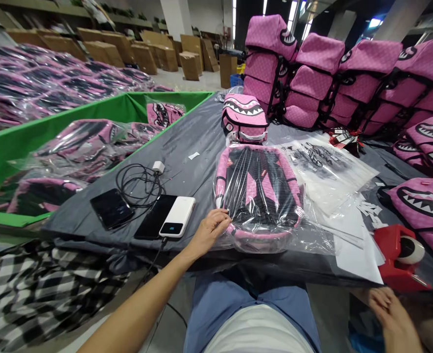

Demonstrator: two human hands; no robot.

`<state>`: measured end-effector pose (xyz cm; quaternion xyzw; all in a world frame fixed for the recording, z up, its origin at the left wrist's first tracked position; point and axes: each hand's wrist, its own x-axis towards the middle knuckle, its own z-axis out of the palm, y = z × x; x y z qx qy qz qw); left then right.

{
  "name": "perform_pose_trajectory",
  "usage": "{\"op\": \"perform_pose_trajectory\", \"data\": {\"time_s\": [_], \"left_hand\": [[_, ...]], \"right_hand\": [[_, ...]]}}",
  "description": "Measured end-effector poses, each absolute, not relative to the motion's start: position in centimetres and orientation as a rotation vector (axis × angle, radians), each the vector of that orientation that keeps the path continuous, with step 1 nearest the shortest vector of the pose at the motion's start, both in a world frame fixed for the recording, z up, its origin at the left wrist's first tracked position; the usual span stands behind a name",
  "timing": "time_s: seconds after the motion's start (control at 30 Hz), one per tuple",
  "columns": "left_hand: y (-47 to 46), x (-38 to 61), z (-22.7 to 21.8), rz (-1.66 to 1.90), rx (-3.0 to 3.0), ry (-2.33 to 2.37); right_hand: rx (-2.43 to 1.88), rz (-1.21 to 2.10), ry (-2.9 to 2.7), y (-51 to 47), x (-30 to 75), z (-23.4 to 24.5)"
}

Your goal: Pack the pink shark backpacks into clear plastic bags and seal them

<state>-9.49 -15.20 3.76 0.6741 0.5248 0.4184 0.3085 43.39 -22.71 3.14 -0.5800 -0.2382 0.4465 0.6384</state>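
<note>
Left hand [211,230] is resting loosely open, fingertips on the clear-plastic-bagged pink-and-black backpack [260,193] lying at frame centre, gripping nothing. Right hand [393,314] is hanging open, empty, lower right. Risk: slick film sliding toward the table edge [187,255], or snagging the red tape dispenser [400,260].

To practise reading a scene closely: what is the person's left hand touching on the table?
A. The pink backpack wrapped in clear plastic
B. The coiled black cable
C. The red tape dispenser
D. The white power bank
A: the left hand rests its fingertips on the edge of the bagged pink backpack, apart from the power bank beside it.
</note>
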Motion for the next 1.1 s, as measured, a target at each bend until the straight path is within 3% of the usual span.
{"op": "perform_pose_trajectory", "data": {"time_s": [0.17,0.33,0.47,0.57,0.7,0.87,0.93,1.1], "left_hand": [[-15.1,-9.5,3.8,1.113,1.767,1.361],[-15.0,-9.5,3.8,1.136,1.754,1.351],[-15.0,-9.3,3.7,1.163,1.754,1.35],[-15.0,-9.2,3.6,1.162,1.767,1.345],[-15.2,-9.1,3.5,1.168,1.785,1.319],[-15.3,-9.1,3.4,1.194,1.783,1.307],[-15.2,-9.1,3.1,1.2,1.773,1.306],[-15.5,-8.8,3.7,1.16,1.827,1.404]], "right_hand": [[-1.124,1.232,-0.895,-20.4,31.8,8.0],[-0.909,1.377,-1.99,-14.4,22.6,15.4],[-0.614,1.454,-2.697,-8.4,14.3,16.7],[-0.558,1.253,-3.021,-5.4,9.3,15.0],[-0.904,1.045,-3.244,-2.9,6.9,12.9],[-1.235,0.297,-3.071,-3.2,9.2,13.2],[-1.11,0.148,-2.977,-5.1,10.8,13.1],[-0.513,0.218,-3.045,-10.7,13.5,10.1]]}}
